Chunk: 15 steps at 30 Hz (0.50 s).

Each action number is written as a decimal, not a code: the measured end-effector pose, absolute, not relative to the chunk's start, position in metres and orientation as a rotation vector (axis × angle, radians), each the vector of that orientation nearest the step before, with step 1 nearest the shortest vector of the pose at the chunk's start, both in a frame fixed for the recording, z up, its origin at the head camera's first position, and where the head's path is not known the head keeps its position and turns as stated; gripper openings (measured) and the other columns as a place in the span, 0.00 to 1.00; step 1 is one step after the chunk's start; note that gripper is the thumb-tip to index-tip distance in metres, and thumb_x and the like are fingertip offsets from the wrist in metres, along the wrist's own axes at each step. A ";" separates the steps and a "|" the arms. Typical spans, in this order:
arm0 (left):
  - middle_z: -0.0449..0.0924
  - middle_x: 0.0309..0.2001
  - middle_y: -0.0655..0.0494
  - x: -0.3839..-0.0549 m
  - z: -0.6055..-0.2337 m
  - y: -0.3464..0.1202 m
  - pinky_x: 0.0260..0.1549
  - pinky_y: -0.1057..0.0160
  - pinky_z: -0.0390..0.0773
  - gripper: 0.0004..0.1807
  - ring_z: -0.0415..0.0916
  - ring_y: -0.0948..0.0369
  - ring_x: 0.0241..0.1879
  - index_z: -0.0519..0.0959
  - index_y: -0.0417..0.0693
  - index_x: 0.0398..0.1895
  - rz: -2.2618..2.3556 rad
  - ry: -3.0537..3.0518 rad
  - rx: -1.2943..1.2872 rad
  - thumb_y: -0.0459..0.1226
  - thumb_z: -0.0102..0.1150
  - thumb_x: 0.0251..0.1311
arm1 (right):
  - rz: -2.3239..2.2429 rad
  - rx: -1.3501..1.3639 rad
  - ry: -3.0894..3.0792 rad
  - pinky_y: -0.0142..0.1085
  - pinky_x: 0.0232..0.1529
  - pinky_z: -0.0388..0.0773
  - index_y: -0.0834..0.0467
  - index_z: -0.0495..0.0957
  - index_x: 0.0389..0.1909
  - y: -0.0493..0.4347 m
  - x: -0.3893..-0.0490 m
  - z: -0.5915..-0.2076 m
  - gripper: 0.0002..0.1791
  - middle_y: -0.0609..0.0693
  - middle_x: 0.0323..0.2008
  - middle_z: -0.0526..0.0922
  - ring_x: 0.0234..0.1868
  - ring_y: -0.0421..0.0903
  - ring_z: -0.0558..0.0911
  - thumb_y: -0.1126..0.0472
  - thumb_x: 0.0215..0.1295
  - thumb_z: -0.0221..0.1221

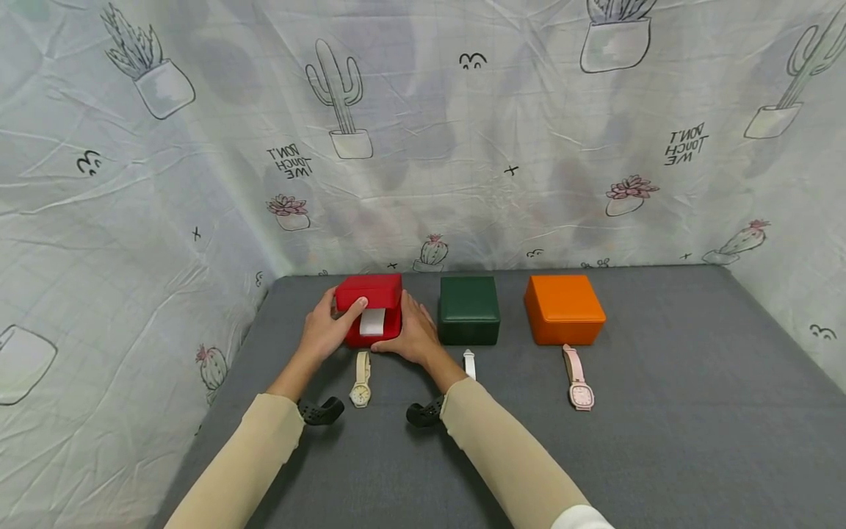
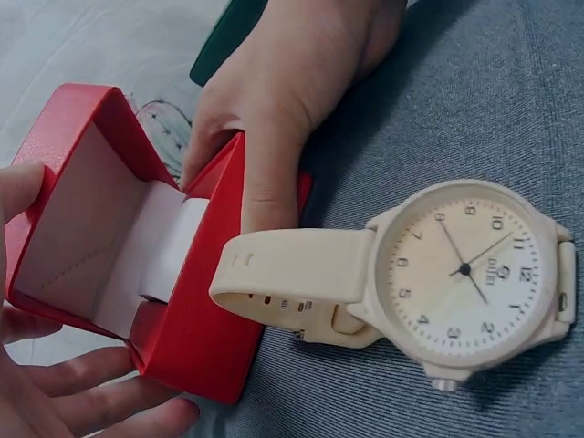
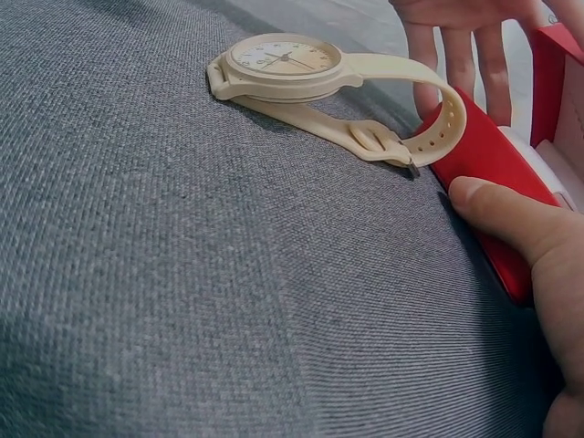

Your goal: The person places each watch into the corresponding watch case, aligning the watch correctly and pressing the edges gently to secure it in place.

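A red watch box stands at the left of the table with its lid partly raised. Inside it shows a white cushion. My left hand holds the box's left side, its thumb on the lid's front edge. From the other side my right hand grips the base, thumb pressed along the front wall as the right wrist view also shows. A cream wristwatch, strap buckled in a loop, lies just in front of the box, touched by neither hand as far as I can see.
A green box and an orange box, both closed, stand in a row to the right. In front of them lie a white-strapped watch, partly hidden by my right arm, and a pink watch. A printed cloth hangs behind the grey table.
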<state>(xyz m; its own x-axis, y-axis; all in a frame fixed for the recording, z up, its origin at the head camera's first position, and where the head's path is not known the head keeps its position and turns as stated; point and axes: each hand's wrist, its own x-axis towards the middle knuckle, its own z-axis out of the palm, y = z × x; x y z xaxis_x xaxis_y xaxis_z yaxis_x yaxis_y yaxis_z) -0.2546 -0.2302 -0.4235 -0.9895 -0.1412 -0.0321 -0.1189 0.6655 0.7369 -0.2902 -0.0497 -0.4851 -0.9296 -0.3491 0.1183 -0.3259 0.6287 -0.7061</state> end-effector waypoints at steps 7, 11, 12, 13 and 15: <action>0.64 0.69 0.46 -0.258 -0.426 -0.226 0.60 0.41 0.69 0.46 0.65 0.47 0.65 0.52 0.53 0.74 -1.357 -2.807 0.237 0.67 0.48 0.60 | -1.181 -0.570 2.819 0.46 0.77 0.46 0.57 0.41 0.77 -0.047 -0.290 -0.484 0.65 0.53 0.76 0.53 0.76 0.49 0.55 0.41 0.45 0.72; 0.63 0.69 0.47 -0.262 -0.424 -0.224 0.61 0.41 0.69 0.46 0.65 0.47 0.65 0.54 0.52 0.73 -1.415 -2.758 0.248 0.67 0.48 0.59 | -1.188 -0.564 2.802 0.46 0.77 0.45 0.57 0.40 0.77 -0.047 -0.289 -0.484 0.66 0.53 0.77 0.51 0.76 0.49 0.54 0.41 0.46 0.72; 0.63 0.69 0.47 -0.263 -0.424 -0.224 0.61 0.41 0.69 0.45 0.65 0.47 0.65 0.54 0.52 0.72 -1.429 -2.745 0.253 0.67 0.48 0.59 | -1.191 -0.566 2.797 0.46 0.77 0.45 0.57 0.40 0.77 -0.048 -0.289 -0.484 0.66 0.53 0.77 0.51 0.77 0.49 0.53 0.42 0.46 0.72; 0.63 0.69 0.47 -0.264 -0.423 -0.224 0.61 0.41 0.69 0.45 0.65 0.47 0.65 0.55 0.52 0.72 -1.441 -2.734 0.259 0.67 0.48 0.59 | -1.198 -0.569 2.793 0.46 0.77 0.45 0.57 0.40 0.77 -0.048 -0.289 -0.485 0.66 0.53 0.77 0.51 0.77 0.50 0.53 0.42 0.46 0.72; 0.63 0.68 0.47 -0.267 -0.421 -0.224 0.61 0.42 0.69 0.44 0.65 0.47 0.64 0.56 0.51 0.71 -1.466 -2.715 0.271 0.67 0.48 0.59 | -1.201 -0.573 2.792 0.46 0.77 0.45 0.56 0.40 0.77 -0.049 -0.289 -0.485 0.65 0.53 0.77 0.51 0.76 0.50 0.54 0.42 0.46 0.72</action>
